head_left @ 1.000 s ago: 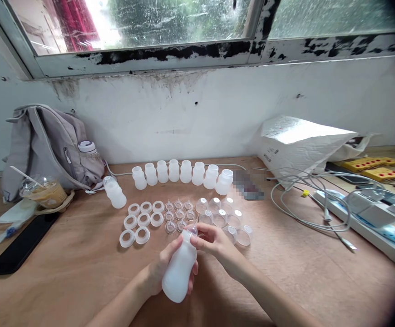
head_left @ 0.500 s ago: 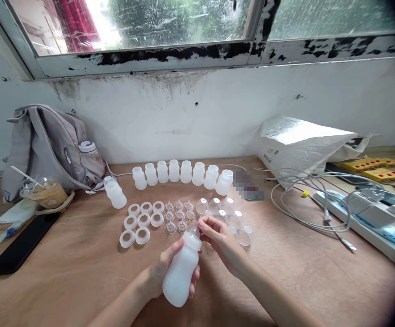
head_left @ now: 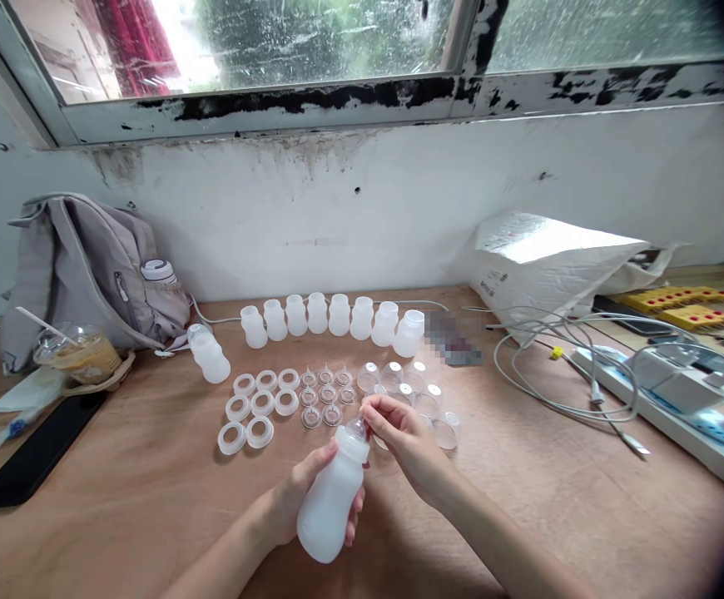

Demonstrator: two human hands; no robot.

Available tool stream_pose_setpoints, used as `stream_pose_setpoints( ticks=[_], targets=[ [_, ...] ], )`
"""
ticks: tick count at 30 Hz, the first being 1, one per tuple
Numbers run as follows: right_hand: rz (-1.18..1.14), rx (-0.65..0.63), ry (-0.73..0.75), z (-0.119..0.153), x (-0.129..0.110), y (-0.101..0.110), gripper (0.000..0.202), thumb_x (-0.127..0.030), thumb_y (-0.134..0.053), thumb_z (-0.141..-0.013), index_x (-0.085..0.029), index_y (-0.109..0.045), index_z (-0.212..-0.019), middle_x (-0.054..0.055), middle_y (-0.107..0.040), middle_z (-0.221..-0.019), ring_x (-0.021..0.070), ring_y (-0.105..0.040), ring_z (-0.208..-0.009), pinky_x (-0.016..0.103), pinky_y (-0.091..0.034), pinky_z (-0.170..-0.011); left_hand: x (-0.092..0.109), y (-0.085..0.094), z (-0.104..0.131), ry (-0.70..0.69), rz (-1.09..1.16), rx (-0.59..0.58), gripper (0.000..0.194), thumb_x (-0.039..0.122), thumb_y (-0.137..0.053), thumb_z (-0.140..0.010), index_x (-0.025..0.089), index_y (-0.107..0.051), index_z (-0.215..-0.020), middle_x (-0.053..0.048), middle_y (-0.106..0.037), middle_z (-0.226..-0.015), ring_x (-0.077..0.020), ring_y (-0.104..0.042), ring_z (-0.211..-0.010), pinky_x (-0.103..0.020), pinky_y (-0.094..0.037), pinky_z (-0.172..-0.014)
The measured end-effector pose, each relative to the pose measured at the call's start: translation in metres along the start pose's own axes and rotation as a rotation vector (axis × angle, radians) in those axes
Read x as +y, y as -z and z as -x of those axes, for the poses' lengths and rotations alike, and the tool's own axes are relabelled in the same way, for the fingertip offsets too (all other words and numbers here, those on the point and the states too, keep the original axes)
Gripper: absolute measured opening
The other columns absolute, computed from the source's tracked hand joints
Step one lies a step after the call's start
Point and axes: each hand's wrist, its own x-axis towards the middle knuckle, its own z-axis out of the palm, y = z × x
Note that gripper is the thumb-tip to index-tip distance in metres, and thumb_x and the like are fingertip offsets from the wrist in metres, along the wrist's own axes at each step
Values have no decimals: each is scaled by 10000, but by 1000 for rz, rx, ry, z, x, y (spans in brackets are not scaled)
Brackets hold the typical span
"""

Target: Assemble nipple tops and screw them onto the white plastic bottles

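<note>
My left hand (head_left: 309, 482) is wrapped round a frosted white baby bottle (head_left: 332, 503), tilted with its neck up and away from me. At the bottle's mouth sits a clear bottle nipple (head_left: 355, 428). The thumb and fingers of my right hand (head_left: 399, 428) pinch the nipple near its tip. Just beyond lie white collar rings (head_left: 263, 403) in rows, more clear nipples (head_left: 326, 393), and transparent domed caps (head_left: 393, 374); my right hand hides some of the caps.
Several open bottles (head_left: 316, 314) stand in an arc at the back, and a capped bottle (head_left: 208, 353) is at their left. Left are a backpack (head_left: 87, 274), a drink cup (head_left: 87, 358) and a black phone (head_left: 37, 453). Right are cables (head_left: 524, 383), a power strip (head_left: 667, 416) and a white bag (head_left: 537, 266).
Both hands hold nearly the same pose, with the nipple still pinched at the bottle's mouth. The whole view has shifted very slightly.
</note>
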Motion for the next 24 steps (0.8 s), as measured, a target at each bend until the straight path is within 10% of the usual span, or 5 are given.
stream_pose_setpoints(
  ticks=[13,20,24],
  targets=[
    [507,-5,35,2,3,3,258,-404,-656,-706,-176,-535,-685,-29,-451,-610,98,-408,-563,226,-331,-509,8,-10,4,-126,-241,75,276,230,-670,-610,124,-562,-841,4,-548,-628,-105,-534,-452,-212,-421,-419],
    [16,-303,-96,5,-13,5,443,-313,-662,-710,-241,-522,-1124,40,-581,-959,113,-514,-668,282,-428,-647,7,-3,7,-90,-81,-74,372,226,-647,-591,146,-533,-936,-4,-564,-676,-116,-567,-465,-227,-456,-425],
    [-12,-190,-35,3,-9,5,316,-322,-652,-727,-217,-537,-1002,36,-577,-916,124,-518,-700,242,-424,-570,4,-4,6,-91,-40,-127,404,207,-631,-589,150,-507,-969,-7,-580,-654,-117,-568,-436,-208,-445,-388]
  ],
)
